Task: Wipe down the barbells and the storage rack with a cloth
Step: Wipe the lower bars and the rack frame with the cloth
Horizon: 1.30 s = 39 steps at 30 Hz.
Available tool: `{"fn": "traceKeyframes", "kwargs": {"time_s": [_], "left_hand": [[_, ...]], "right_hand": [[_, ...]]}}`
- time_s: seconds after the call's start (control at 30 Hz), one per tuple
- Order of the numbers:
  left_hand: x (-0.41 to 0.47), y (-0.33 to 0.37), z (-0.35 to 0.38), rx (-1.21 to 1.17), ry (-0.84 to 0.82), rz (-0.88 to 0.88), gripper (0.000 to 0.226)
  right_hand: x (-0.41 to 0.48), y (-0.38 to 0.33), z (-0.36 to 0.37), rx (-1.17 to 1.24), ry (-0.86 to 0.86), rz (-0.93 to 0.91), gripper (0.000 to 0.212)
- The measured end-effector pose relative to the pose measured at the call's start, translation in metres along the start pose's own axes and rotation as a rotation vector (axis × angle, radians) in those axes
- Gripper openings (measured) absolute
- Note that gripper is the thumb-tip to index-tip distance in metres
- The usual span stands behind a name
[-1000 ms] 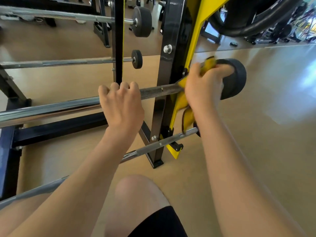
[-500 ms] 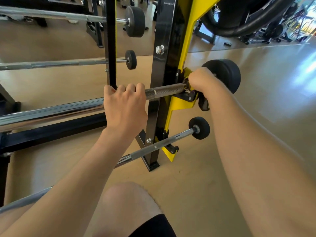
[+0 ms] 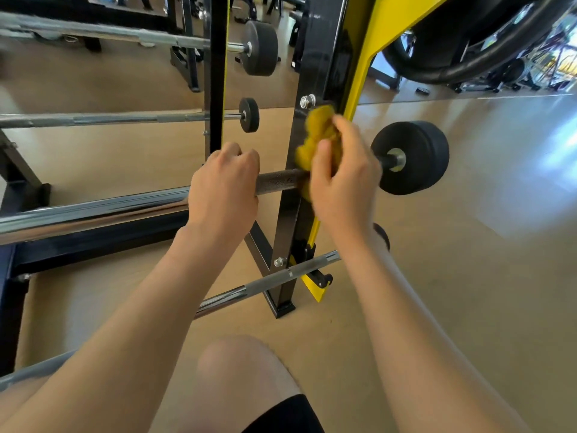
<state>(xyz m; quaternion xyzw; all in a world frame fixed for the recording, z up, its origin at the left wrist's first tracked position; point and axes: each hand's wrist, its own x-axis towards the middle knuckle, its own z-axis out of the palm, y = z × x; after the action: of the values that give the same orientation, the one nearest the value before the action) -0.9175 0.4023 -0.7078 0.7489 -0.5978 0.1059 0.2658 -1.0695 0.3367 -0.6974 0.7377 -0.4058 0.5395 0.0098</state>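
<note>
Tan gym floor point(image 3: 468, 245) lay beneath; the right hand point(image 3: 343, 179), fingers curled round the bunched yellow cloth point(image 3: 318, 132), had lifted off the end of the barbell point(image 3: 278, 181) onto the rack upright point(image 3: 318, 57), while the left hand point(image 3: 223, 195) still gripped that bar, so rack-wiping had seemingly begun

a gym: racked barbells point(image 3: 409, 157), a wall mirror point(image 3: 109, 79), perhaps exercise bikes point(image 3: 515, 73) beyond.
</note>
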Motion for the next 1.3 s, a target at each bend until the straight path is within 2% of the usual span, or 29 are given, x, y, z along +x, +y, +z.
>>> {"fn": "traceKeyframes", "kwargs": {"time_s": [0.07, 0.17, 0.23, 0.37, 0.47, 0.6, 0.67, 0.73, 0.83, 0.9, 1.0, 1.13, 1.2, 1.27, 1.3], "left_hand": [[-0.002, -0.009, -0.008, 0.082, -0.010, -0.090, 0.021], [-0.007, -0.025, -0.021, 0.212, -0.102, -0.242, 0.030], [-0.009, -0.033, -0.027, 0.256, -0.135, -0.249, 0.031], [-0.013, -0.032, -0.031, 0.324, -0.153, -0.150, 0.029], [-0.015, -0.034, -0.033, 0.296, -0.132, -0.095, 0.027], [-0.016, -0.044, -0.036, 0.155, -0.141, -0.057, 0.023], [-0.015, -0.049, -0.040, 0.049, -0.132, -0.032, 0.023], [-0.016, -0.054, -0.047, -0.024, -0.087, -0.032, 0.033], [-0.022, -0.062, -0.057, 0.041, -0.053, -0.204, 0.051], [-0.027, -0.067, -0.065, 0.097, -0.123, -0.306, 0.066], [-0.037, -0.081, -0.078, 0.160, -0.194, -0.285, 0.049], [-0.055, -0.113, -0.106, 0.189, -0.309, -0.277, 0.035], [-0.069, -0.132, -0.126, 0.181, -0.370, -0.349, 0.051], [-0.084, -0.151, -0.146, 0.123, -0.384, -0.435, 0.079], [-0.091, -0.161, -0.156, 0.076, -0.353, -0.472, 0.084]], "right_hand": [[-0.019, -0.014, 0.016, 0.075, -0.212, -0.094, 0.033], [-0.035, -0.024, 0.035, -0.042, -0.399, -0.220, 0.037], [-0.034, -0.026, 0.042, 0.015, -0.465, -0.265, 0.041], [-0.023, -0.023, 0.044, 0.061, -0.604, -0.350, 0.044], [0.000, -0.025, 0.042, 0.022, -0.725, -0.256, 0.029], [0.031, -0.047, 0.057, -0.328, -0.860, -0.034, 0.039], [0.027, -0.065, 0.068, -0.300, -0.856, -0.023, 0.035], [0.004, -0.084, 0.078, -0.121, -0.775, -0.107, 0.034], [-0.022, -0.091, 0.070, 0.102, -0.664, -0.252, 0.030], [-0.015, -0.071, 0.062, 0.032, -0.694, -0.330, 0.030], [-0.004, -0.040, 0.059, -0.198, -0.599, -0.294, 0.034], [-0.026, -0.072, 0.077, -0.161, -0.388, -0.065, 0.042], [-0.046, -0.116, 0.088, -0.116, -0.381, -0.122, 0.044], [-0.072, -0.174, 0.100, -0.077, -0.412, -0.287, 0.037], [-0.085, -0.206, 0.108, -0.070, -0.435, -0.376, 0.032]]}}
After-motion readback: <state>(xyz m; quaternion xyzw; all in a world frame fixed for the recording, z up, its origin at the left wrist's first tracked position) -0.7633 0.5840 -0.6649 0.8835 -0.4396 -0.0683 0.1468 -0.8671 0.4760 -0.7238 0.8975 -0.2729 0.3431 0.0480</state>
